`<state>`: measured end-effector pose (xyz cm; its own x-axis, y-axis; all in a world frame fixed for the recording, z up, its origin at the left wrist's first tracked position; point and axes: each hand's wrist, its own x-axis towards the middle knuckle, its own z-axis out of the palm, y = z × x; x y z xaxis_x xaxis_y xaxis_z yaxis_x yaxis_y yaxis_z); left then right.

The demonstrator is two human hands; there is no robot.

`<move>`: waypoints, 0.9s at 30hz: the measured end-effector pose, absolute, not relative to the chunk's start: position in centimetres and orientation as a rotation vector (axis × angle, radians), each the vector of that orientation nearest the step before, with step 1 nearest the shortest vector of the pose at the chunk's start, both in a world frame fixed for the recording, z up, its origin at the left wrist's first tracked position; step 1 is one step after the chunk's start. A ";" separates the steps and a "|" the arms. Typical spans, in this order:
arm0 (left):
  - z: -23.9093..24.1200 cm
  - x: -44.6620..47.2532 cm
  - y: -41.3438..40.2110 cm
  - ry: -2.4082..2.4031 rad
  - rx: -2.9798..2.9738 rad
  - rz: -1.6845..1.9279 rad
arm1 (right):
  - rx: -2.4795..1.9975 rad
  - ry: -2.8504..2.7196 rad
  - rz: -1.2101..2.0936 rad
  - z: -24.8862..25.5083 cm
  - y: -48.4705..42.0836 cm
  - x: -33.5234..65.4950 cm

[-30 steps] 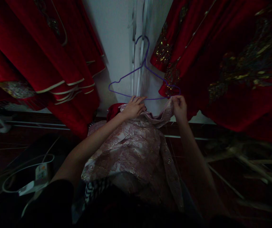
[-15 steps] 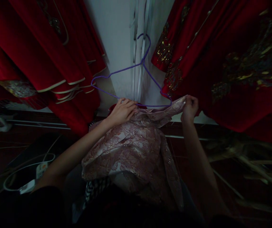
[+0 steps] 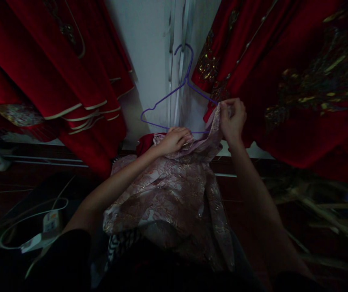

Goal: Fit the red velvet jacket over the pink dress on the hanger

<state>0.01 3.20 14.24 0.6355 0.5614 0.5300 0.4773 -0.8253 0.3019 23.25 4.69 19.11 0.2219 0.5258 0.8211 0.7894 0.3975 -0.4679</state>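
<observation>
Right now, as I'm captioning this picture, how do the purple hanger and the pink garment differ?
The purple hanger is one plain colour; the pink garment carries a glinting pattern. The hanger is a thin, open outline, while the garment is a broad, creased spread of cloth. The hanger keeps its bent shape; the garment folds softly. They share a meeting place: the garment's raised edge hides the hanger's right end.

Black sleeves [image 3: 70, 255], plain as far as the dimness shows, end near the elbows [image 3: 79, 223]; the forearms [image 3: 119, 184] are slim and bare, and left hand [image 3: 174, 141] and right hand [image 3: 234, 121] are bare too
</observation>
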 end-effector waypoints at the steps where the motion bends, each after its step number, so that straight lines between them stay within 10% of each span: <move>1: 14.3 0.6 3.3 0.839 2.675 0.978 | -1.257 -1.463 -0.256 19.5 4.7 23.0; 15: 12.4 -13.3 9.3 1.715 1.821 1.638 | -1.159 -1.522 -0.118 19.4 5.7 24.3; 27: 9.8 -17.3 10.0 1.442 1.439 1.615 | -1.202 -1.509 -0.122 19.4 5.6 24.3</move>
